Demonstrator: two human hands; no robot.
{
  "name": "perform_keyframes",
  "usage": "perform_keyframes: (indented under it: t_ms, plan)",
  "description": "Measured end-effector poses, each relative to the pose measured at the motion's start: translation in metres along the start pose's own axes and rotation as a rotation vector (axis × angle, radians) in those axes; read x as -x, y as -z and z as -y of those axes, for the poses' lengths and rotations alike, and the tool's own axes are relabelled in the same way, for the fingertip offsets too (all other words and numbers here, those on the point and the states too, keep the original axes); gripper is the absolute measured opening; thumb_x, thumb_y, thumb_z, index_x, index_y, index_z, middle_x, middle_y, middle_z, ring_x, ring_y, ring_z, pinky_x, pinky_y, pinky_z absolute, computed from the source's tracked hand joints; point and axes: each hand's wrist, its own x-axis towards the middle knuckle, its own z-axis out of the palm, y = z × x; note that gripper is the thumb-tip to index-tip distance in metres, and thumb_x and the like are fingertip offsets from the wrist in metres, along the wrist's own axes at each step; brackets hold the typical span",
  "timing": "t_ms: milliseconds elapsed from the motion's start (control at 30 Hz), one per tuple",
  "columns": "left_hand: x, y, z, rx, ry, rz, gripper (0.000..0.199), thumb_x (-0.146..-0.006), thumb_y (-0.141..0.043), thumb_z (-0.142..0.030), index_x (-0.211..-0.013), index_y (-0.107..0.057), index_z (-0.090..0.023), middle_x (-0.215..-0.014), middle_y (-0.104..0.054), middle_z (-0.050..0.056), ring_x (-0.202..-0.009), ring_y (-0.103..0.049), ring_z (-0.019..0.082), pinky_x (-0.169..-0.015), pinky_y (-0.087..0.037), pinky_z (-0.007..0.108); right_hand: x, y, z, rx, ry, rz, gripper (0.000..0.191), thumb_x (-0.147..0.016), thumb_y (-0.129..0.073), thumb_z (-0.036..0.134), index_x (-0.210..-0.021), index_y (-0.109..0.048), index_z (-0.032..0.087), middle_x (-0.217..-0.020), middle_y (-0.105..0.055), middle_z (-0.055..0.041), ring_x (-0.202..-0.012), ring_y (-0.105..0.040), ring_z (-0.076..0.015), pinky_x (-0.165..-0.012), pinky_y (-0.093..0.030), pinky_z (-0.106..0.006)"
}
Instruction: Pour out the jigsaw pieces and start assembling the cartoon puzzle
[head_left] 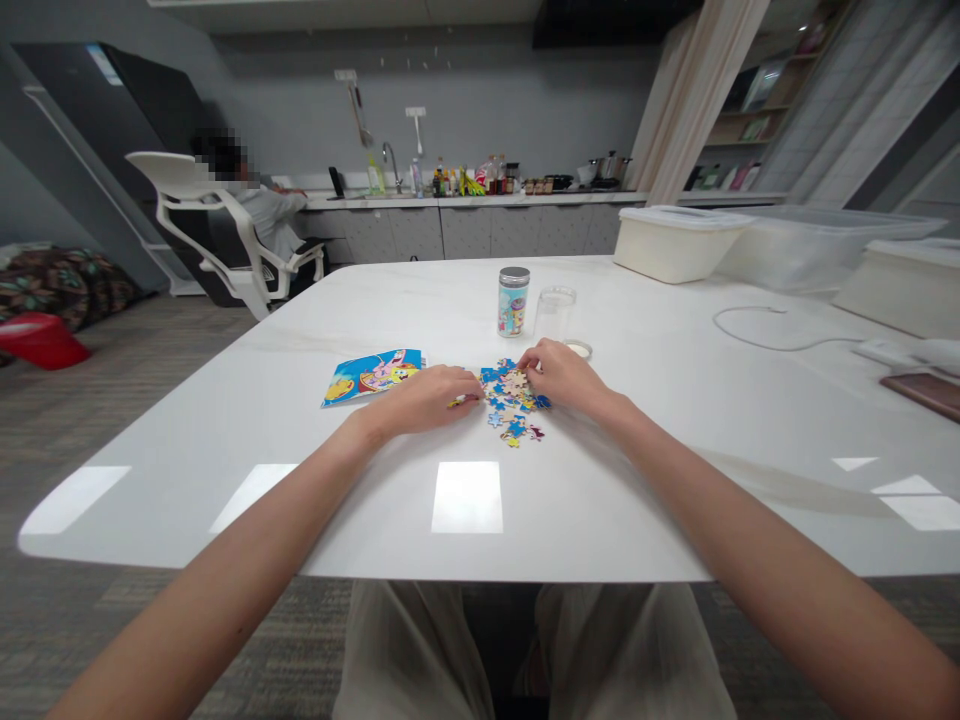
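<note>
Multicoloured, flat, knobbed puzzle pieces (pixel 514 382) lie heaped mid-frame, presumably for easy reach: the bare left hand (pixel 431 400) pinches one; whether the bare right hand (pixel 564 374) grips any, I cannot tell.

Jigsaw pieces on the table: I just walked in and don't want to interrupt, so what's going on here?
A person's left hand and right hand are at either side of a loose heap of jigsaw pieces on the white table. One piece shows at the left hand, though whether it is gripped is unclear. A colorful picture sheet lies to the left, and a lidded jar stands beyond the heap.
</note>
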Motion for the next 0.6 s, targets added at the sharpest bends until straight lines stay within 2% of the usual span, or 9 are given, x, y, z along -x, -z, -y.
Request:
perform_keyframes:
  t_ms: [167, 300, 433, 600]
  plan:
    - [0.0, 0.0, 0.0, -0.007, 0.004, -0.006, 0.022, -0.093, -0.044, -0.019, -0.098, -0.065, -0.02, -0.092, -0.069, 0.005, -0.081, -0.062, 0.015, -0.076, -0.048, 0.029, 0.0, 0.0, 0.001, -0.009, 0.001, -0.02, 0.027, -0.084, -0.048, 0.012, -0.093, -0.073, 0.017, -0.1, -0.068, -0.0095, -0.091, -0.059, -0.0204, -0.079, -0.042, -0.03]
    - [0.001, -0.001, 0.001, -0.007, -0.002, -0.005, 0.023, -0.093, -0.043, -0.018, -0.099, -0.065, -0.02, -0.092, -0.069, 0.005, -0.082, -0.062, 0.015, -0.076, -0.048, 0.029, -0.003, -0.001, 0.001, -0.104, -0.019, -0.057, 0.024, -0.083, -0.051, 0.013, -0.092, -0.073, 0.017, -0.098, -0.071, -0.0075, -0.083, -0.061, -0.0179, -0.078, -0.043, -0.029]
    - [0.001, -0.002, 0.001, -0.035, 0.03, -0.024, 0.02, -0.093, -0.045, -0.019, -0.099, -0.064, -0.019, -0.092, -0.068, 0.006, -0.084, -0.062, 0.016, -0.076, -0.047, 0.03, -0.007, -0.003, 0.006, -0.394, -0.023, -0.049, 0.015, -0.082, -0.056, 0.016, -0.091, -0.068, 0.016, -0.085, -0.071, -0.0041, -0.073, -0.06, -0.0145, -0.071, -0.045, -0.026]
    - [0.0, -0.006, -0.003, 0.0, 0.197, -0.148, 0.02, -0.093, -0.051, -0.027, -0.11, -0.058, -0.018, -0.101, -0.066, 0.007, -0.091, -0.062, 0.018, -0.079, -0.047, 0.031, -0.003, -0.005, 0.018, -0.844, 0.041, 0.153, 0.016, -0.081, -0.06, 0.02, -0.096, -0.054, 0.018, -0.075, -0.065, 0.0001, -0.069, -0.06, -0.0131, -0.065, -0.047, -0.025]
